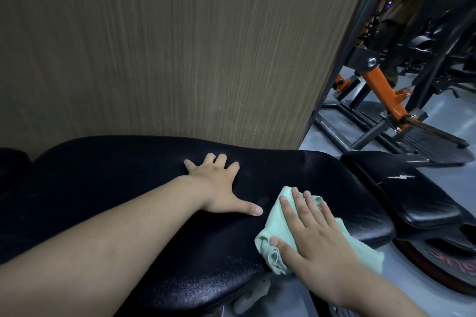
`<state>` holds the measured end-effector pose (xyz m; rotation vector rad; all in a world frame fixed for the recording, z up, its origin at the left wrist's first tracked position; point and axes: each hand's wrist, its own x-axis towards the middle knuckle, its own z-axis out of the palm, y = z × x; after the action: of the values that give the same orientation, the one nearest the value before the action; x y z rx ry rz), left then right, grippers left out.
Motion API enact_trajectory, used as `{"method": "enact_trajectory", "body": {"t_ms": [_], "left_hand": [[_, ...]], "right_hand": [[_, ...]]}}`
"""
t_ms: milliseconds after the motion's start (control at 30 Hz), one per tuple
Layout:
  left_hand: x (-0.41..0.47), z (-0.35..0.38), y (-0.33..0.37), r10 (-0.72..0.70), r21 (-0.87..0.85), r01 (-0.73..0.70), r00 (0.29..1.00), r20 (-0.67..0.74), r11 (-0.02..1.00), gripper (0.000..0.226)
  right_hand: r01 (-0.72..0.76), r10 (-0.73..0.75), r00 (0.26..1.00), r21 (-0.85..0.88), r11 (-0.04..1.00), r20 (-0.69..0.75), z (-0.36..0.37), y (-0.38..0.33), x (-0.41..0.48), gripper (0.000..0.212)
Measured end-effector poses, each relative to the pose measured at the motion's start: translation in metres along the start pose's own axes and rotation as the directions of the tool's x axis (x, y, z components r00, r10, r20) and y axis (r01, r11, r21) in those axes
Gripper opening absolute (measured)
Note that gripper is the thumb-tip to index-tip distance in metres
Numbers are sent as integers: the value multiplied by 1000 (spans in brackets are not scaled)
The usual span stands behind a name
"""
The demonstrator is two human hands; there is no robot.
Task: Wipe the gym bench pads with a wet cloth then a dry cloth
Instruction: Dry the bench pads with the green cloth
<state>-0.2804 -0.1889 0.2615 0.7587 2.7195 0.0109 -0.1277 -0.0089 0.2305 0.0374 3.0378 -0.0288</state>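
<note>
Behind the bench stood a big brown wall w/ wood lines (167, 41), filling most of the view. Below it lay the long black bench pad (123, 188), wide and a bit shiny, w/ tiny wet-looking specks near its front edge. A smaller black pad (401, 188) sat just beside it on the right, w/ a white rip on top. Far right, orange and black gym machines (386, 90) stood on the gray floor (443, 110).

The left arm reached far across the big pad. The left hand (219, 188) lay flat, palm down, fingers spread wide, holding nothing, thumb pointing toward the cloth. The right hand (316, 244) was flat too, fingers straight and close together, pressing down on the green cloth (275, 224), not curled round it. The cloth was pale green, crumpled, w/ a frayed corner. It sat on the right end of the big pad, near the front edge, part of it hanging past. Can't tell if it was wet or dry.
</note>
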Motion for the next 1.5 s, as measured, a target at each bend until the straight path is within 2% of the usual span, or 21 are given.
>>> {"method": "enact_trajectory", "body": {"t_ms": [133, 300, 367, 467, 600, 733, 933, 1133, 1267, 1500], "left_hand": [[0, -3, -3, 1, -30, -1, 1000, -2, 1000, 121], [1, -9, -18, 39, -73, -41, 999, -25, 997, 91], [-2, -10, -27, 43, -81, -47, 998, -48, 996, 86], [-11, -10, -39, 14, -58, -18, 998, -61, 998, 94], [-27, -3, -60, -53, -53, 54, 999, 5, 997, 114], [-30, 3, -70, -87, -84, 89, 996, 32, 992, 118], [-21, -1, -64, -105, -87, 108, 994, 38, 990, 117], [-24, 1, -66, -105, -70, 107, 994, 31, 992, 116], [-27, -1, -66, -93, -69, 95, 995, 35, 993, 115], [-34, 0, -70, -81, -76, 82, 997, 20, 994, 112]], "right_hand": [[0, 0, 1000, 26, 1000, 0, -4, -7, 26, 111], [-1, -1, 999, 60, 998, 32, -11, -3, 79, 89], [-15, 12, 999, 69, 998, 39, -15, -1, 105, 83], [-40, 38, 999, 77, 996, 28, -19, -2, 142, 82], [-74, 71, 997, 95, 993, 33, -24, -8, 176, 82], [-83, 81, 996, 83, 993, 28, -27, -11, 185, 80], [-52, 50, 998, 47, 998, 26, -21, -15, 166, 85], [38, -39, 999, 46, 998, 32, -16, -31, 107, 93], [57, -57, 991, 4, 998, 123, -19, -44, 68, 92], [121, -116, 974, -17, 992, 192, -23, -87, 0, 106]]}}
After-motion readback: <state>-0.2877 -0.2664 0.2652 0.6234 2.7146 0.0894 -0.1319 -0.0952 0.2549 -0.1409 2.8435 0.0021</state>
